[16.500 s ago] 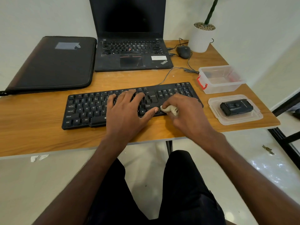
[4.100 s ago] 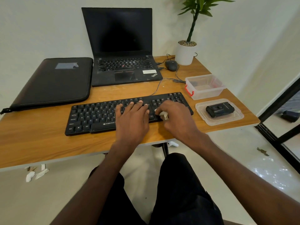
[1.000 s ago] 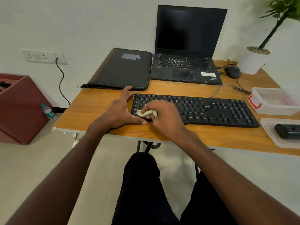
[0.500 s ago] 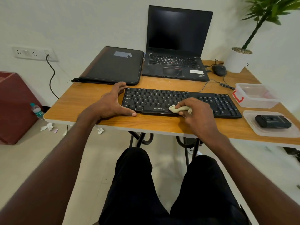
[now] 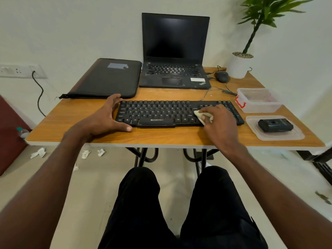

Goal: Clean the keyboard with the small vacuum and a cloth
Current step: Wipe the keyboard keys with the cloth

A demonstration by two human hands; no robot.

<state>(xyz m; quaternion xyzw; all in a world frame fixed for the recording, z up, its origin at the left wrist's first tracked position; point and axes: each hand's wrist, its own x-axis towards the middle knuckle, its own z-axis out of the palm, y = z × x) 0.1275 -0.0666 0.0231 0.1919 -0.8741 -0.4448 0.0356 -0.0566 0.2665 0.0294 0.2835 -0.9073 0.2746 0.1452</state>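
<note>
A black keyboard [image 5: 161, 112] lies across the front of the wooden table [image 5: 161, 137]. My right hand [image 5: 219, 121] presses a small pale cloth [image 5: 200, 115] onto the keys right of the keyboard's middle, fingers closed around it. My left hand [image 5: 106, 115] brackets the keyboard's left end, thumb along the front edge and fingers at the back corner. The small black vacuum [image 5: 275, 125] rests on a clear plastic lid [image 5: 296, 135] at the right, untouched.
Behind the keyboard stand an open laptop [image 5: 175, 76], a black sleeve [image 5: 107, 79], a mouse [image 5: 221, 76] with its cable, and a potted plant [image 5: 239, 65]. A clear plastic box [image 5: 258, 101] sits right of the keyboard. Crumpled paper bits [image 5: 86, 153] lie on the floor.
My right hand has slid the cloth rightward along the keyboard, from its left end past the middle. My left hand stays at the keyboard's left end.
</note>
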